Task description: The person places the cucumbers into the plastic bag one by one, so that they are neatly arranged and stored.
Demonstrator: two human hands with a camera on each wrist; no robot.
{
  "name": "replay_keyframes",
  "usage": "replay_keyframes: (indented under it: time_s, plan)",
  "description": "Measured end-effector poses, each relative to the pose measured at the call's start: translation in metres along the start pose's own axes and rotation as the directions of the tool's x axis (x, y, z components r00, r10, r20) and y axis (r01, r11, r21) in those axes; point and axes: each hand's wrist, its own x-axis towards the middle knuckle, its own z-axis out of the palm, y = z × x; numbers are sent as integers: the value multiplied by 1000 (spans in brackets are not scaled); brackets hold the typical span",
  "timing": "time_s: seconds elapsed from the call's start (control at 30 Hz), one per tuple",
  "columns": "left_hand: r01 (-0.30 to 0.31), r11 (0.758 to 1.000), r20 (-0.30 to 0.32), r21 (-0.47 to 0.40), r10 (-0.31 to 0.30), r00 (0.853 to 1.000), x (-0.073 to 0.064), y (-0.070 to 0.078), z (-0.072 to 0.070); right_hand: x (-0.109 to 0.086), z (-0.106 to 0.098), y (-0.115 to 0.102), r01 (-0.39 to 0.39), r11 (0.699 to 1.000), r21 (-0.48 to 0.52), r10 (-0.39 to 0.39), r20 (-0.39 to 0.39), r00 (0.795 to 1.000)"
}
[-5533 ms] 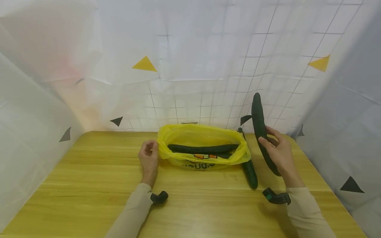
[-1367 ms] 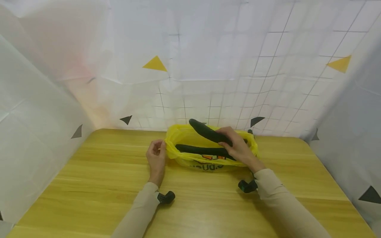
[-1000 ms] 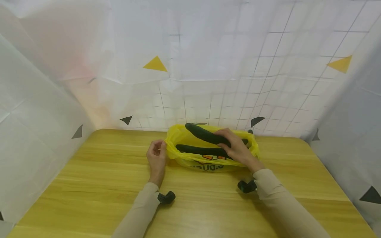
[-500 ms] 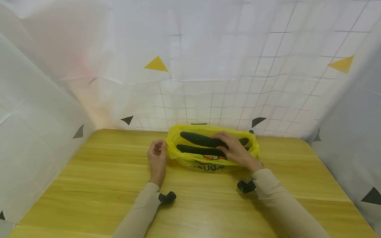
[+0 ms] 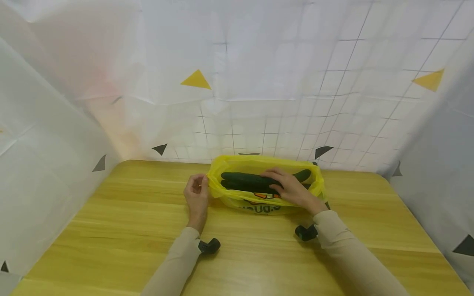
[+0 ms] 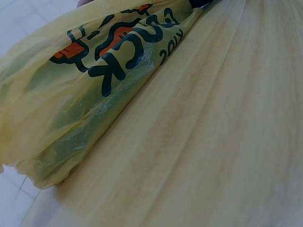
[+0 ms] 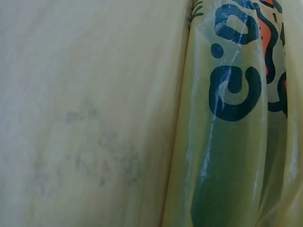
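Note:
A yellow plastic bag lies on the table with its mouth spread wide. My left hand pinches the left end of its rim. Inside the bag, my right hand grips a long dark green cucumber, thumb on the near side and fingers over it. Just in front of that one lies another cucumber. A dark green end shows right of the hand; which cucumber it belongs to I cannot tell. Both wrist views show the printed bag wall but little or nothing of the hands.
Past the bag's right end, one more cucumber shows only small dark bits, mostly hidden by bag and arm. The wooden table ends at white sheeting at the back and both sides.
My right hand has brought the cucumber from upright, right of the bag, leftward over its mouth. It has since lowered to lie flat inside. My left hand keeps its pinch on the rim.

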Motion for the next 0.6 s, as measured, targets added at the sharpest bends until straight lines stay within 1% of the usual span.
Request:
replay_keyframes:
  time_s: [0.13, 0.33, 0.47, 0.6]
  plan:
    - [9, 1000, -1, -12, -9, 1000, 0, 0, 0, 1, 0, 1, -21, 1000, 12, 21, 22, 1000]
    - [-3, 1000, -2, -21, 3, 1000, -1, 1, 1, 2, 0, 2, -51, 998, 33, 49, 60, 997]
    - [-12, 1000, -4, -21, 12, 1000, -1, 2, 1, 4, -1, 3, -67, 997, 29, 65, 65, 996]
    - [-16, 1000, -1, -21, 16, 1000, -1, 2, 1, 6, 0, 4, -76, 997, 20, 75, 55, 996]
